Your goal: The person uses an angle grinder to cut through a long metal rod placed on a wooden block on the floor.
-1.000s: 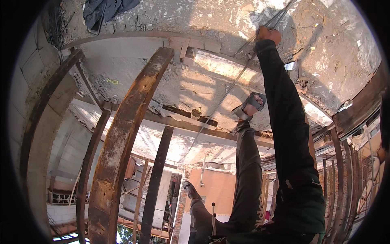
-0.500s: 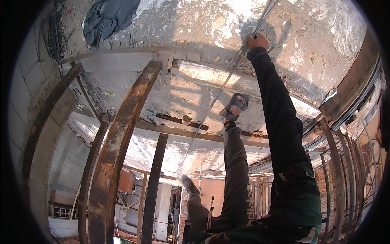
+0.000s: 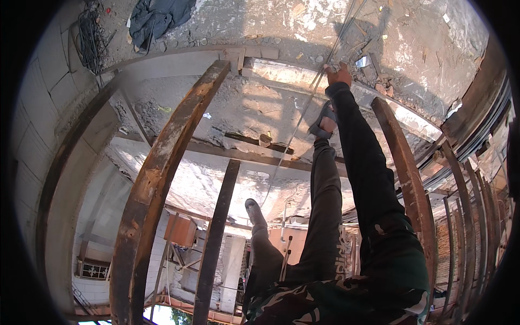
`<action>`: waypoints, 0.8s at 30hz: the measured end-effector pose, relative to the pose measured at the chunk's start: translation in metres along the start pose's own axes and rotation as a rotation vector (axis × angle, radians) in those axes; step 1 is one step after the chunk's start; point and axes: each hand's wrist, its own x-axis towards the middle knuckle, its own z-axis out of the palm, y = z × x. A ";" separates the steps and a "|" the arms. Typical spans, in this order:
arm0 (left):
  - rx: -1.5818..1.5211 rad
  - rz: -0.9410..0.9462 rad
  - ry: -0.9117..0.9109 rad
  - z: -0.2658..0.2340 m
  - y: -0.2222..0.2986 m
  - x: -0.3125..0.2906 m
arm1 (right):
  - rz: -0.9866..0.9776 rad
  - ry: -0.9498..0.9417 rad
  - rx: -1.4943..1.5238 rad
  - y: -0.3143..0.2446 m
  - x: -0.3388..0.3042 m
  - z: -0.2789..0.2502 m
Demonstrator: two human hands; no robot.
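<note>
My right arm, in a dark sleeve, reaches forward from the lower right. My right hand is at the near ends of a few long thin metal rods on the dusty floor. Its fingers look partly spread, with the fingertips against or just beside the rods, and no closed grip shows. One thin rod runs on back past my feet toward the lower middle. Just below the hand is my sandalled foot. My other foot is lower and to the left. My left hand is out of view.
Dark, worn timbers rise at left, including a thick wooden post and a thinner post. Another brown post stands right of my arm. Rubble and a dark crumpled sheet lie on the far floor. Black cables hang at far left.
My right hand has come back toward me and loosened from its closed grip on the rods. The view has shifted, bringing the brown post into sight beside my arm.
</note>
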 end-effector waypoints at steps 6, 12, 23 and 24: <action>-0.220 0.049 0.108 -0.027 0.012 0.029 | -0.103 -0.027 0.127 0.109 -0.134 -0.005; -0.445 0.181 0.264 0.001 0.014 0.026 | 0.055 0.053 0.515 0.132 -0.335 -0.076; -0.099 0.145 -0.130 0.080 0.023 0.040 | 0.666 0.398 1.335 0.290 -0.973 -0.101; -0.145 0.069 -0.229 0.069 0.025 0.038 | 0.677 0.634 1.247 0.309 -1.006 -0.102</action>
